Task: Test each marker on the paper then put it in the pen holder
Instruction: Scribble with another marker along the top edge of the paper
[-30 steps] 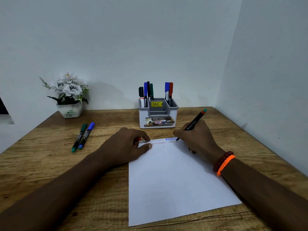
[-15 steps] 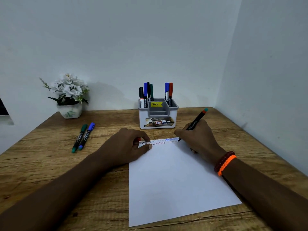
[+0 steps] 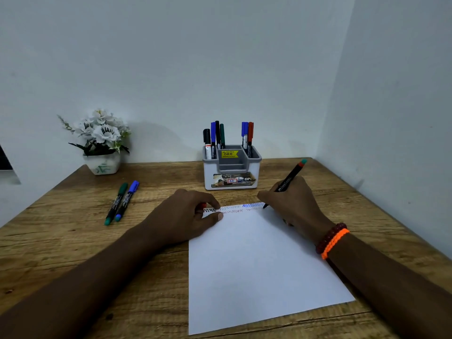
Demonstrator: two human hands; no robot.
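Observation:
A white sheet of paper point(image 3: 256, 263) lies on the wooden table point(image 3: 61, 241), with zigzag test marks point(image 3: 234, 209) along its top edge. My right hand point(image 3: 291, 204) grips a black marker point(image 3: 289, 178) with a red and teal end, its tip touching the paper's top right corner. My left hand point(image 3: 186, 214) presses down the paper's top left corner with fingers curled around a small red cap point(image 3: 203, 205). The grey pen holder point(image 3: 232, 177) stands behind the paper with several markers upright in it. A green marker point(image 3: 116, 203) and a blue marker point(image 3: 127, 200) lie side by side on the left.
A white pot of artificial flowers point(image 3: 100, 143) stands at the back left of the table. Walls close off the back and the right side. A dark object shows at the far left edge point(image 3: 3, 160).
The marker tip has moved a little to the right along the top edge, reaching the paper's right corner. My left hand has stayed in place.

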